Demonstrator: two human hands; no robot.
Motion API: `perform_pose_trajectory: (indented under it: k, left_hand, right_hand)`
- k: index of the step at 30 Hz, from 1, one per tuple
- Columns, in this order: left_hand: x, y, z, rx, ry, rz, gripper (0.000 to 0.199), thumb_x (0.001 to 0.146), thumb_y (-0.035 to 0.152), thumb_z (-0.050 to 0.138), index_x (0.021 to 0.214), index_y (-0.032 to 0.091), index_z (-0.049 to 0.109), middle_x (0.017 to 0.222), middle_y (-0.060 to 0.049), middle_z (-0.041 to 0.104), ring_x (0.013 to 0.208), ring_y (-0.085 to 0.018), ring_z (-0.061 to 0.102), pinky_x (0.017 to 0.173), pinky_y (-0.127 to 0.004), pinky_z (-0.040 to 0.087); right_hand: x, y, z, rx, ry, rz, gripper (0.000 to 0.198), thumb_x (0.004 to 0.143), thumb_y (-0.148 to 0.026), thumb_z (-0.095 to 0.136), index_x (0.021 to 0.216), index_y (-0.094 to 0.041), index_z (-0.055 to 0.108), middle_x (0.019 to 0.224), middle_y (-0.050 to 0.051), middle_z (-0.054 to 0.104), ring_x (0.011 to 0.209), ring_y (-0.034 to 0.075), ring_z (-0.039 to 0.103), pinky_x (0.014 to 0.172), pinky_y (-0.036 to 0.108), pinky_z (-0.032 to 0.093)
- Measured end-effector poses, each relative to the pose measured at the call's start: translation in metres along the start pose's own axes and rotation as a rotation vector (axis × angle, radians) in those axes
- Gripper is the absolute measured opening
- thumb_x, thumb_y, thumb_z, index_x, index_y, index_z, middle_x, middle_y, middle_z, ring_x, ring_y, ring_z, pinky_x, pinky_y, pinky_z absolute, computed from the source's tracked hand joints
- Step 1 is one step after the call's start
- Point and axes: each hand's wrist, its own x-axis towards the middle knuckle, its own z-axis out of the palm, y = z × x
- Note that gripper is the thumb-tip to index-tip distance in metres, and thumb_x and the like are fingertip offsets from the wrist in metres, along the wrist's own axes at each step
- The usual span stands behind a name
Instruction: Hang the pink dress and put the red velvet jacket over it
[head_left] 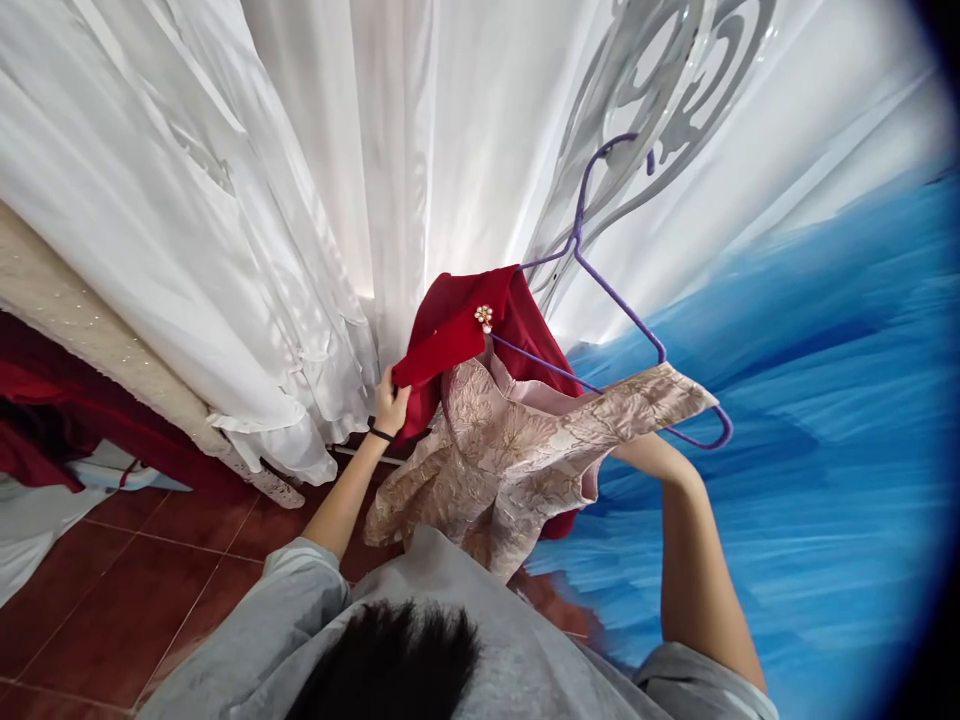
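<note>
My left hand point(391, 403) is closed on the edge of a dark red velvet garment point(442, 350), pinching it at its left side. A brooch point(484, 318) of pearl-like beads is fixed to the red cloth. In front of the red garment hangs a pale pink brocade dress point(517, 450) with a raised flower pattern. A purple hanger point(619, 300) carries both; one dress strap lies over its right end. My right forearm point(652, 460) reaches behind the dress, which hides the fingers of that hand.
The hanger's hook is at a grey scrolled metal frame point(675, 110). White curtains point(330, 150) hang behind. Blue gauzy fabric point(810, 400) spreads at the right. A beige sparkly cloth point(112, 350) and dark red fabric point(45, 430) hang left, above red floor tiles point(150, 590).
</note>
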Motion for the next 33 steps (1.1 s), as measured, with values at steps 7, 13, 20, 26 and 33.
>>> perform_pose_trajectory:
  k: [7, 13, 20, 26, 33]
  left_hand:
    - [-0.040, 0.043, -0.044, 0.147, -0.511, 0.152, 0.053, 0.079, 0.040, 0.064, 0.128, 0.021, 0.062, 0.109, -0.013, 0.074, 0.104, -0.033, 0.070, 0.095, -0.046, 0.055]
    - [0.023, 0.107, -0.043, 0.193, -0.710, 0.402, 0.038, 0.085, 0.051, 0.061, 0.108, 0.023, 0.072, 0.109, -0.009, 0.075, 0.102, -0.027, 0.069, 0.100, -0.041, 0.052]
    - [0.124, 0.128, -0.001, 0.439, -0.173, 0.597, 0.050, 0.080, 0.045, 0.070, 0.119, 0.017, 0.059, 0.126, -0.018, 0.060, 0.127, -0.039, 0.050, 0.114, -0.057, 0.032]
    - [0.112, 0.134, -0.024, 0.535, -0.258, 0.575, 0.035, 0.083, 0.057, 0.061, 0.076, 0.023, 0.055, 0.079, -0.006, 0.061, 0.085, -0.029, 0.061, 0.080, -0.037, 0.048]
    - [0.089, 0.157, -0.056, 0.431, -0.324, 0.627, 0.036, 0.089, 0.055, 0.053, 0.073, 0.022, 0.055, 0.066, -0.001, 0.052, 0.063, -0.019, 0.048, 0.061, -0.030, 0.033]
  right_hand:
    - [-0.009, 0.071, 0.036, 0.209, 0.029, 0.209, 0.016, 0.059, -0.030, 0.062, 0.070, -0.020, 0.067, 0.074, 0.005, 0.073, 0.083, 0.031, 0.070, 0.078, 0.042, 0.058]
    - [-0.020, 0.093, 0.041, 0.119, -0.013, 0.146, 0.024, 0.056, -0.026, 0.069, 0.079, -0.020, 0.072, 0.085, 0.004, 0.076, 0.082, 0.026, 0.068, 0.074, 0.032, 0.053]
    - [-0.010, 0.098, -0.015, -0.112, 0.159, 0.319, 0.028, 0.072, -0.025, 0.068, 0.049, -0.015, 0.056, 0.042, -0.007, 0.044, 0.048, 0.008, 0.037, 0.052, 0.024, 0.026]
    - [-0.014, 0.047, -0.149, -0.211, 0.547, 0.367, 0.014, 0.075, -0.014, 0.067, 0.077, -0.001, 0.071, 0.055, -0.004, 0.060, 0.055, 0.003, 0.041, 0.063, 0.028, 0.030]
    - [0.007, -0.019, -0.169, -0.405, 0.788, 0.363, 0.043, 0.078, -0.029, 0.056, 0.086, 0.012, 0.067, 0.107, 0.021, 0.071, 0.102, 0.016, 0.062, 0.079, 0.034, 0.038]
